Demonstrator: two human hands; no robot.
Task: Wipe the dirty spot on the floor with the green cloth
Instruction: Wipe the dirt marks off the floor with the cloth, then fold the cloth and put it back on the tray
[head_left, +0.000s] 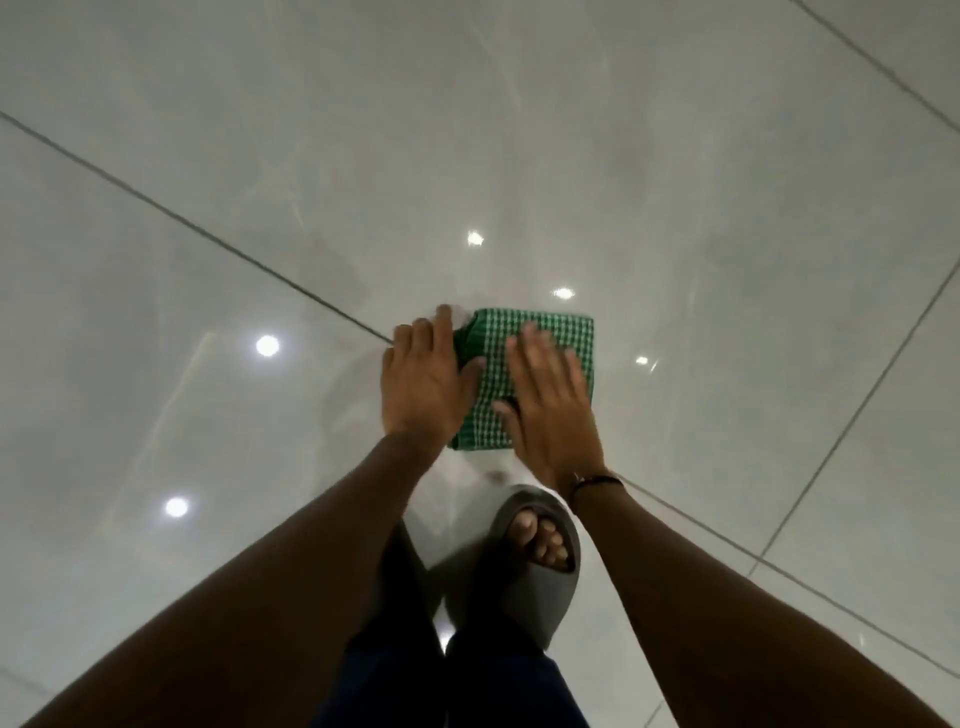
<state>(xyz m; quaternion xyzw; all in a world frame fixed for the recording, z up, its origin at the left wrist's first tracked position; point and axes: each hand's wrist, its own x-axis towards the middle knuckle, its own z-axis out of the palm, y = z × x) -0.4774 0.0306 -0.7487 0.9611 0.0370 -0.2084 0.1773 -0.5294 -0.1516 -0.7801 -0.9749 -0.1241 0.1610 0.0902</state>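
A folded green-and-white checked cloth lies flat on the glossy light floor tiles. My left hand is at the cloth's left edge. Its thumb is on the fabric, its fingers run along the side, and the edge bunches between them. My right hand lies palm-down on the cloth's near right part, fingers straight and slightly blurred. A whitish smear shows on the tile just past my left fingertips. Another pale patch sits just below the cloth.
My foot in a grey open-toed slipper stands right behind the cloth, dark trouser legs below it. Dark grout lines cross the tiles diagonally. Ceiling lights reflect as bright dots on the floor.
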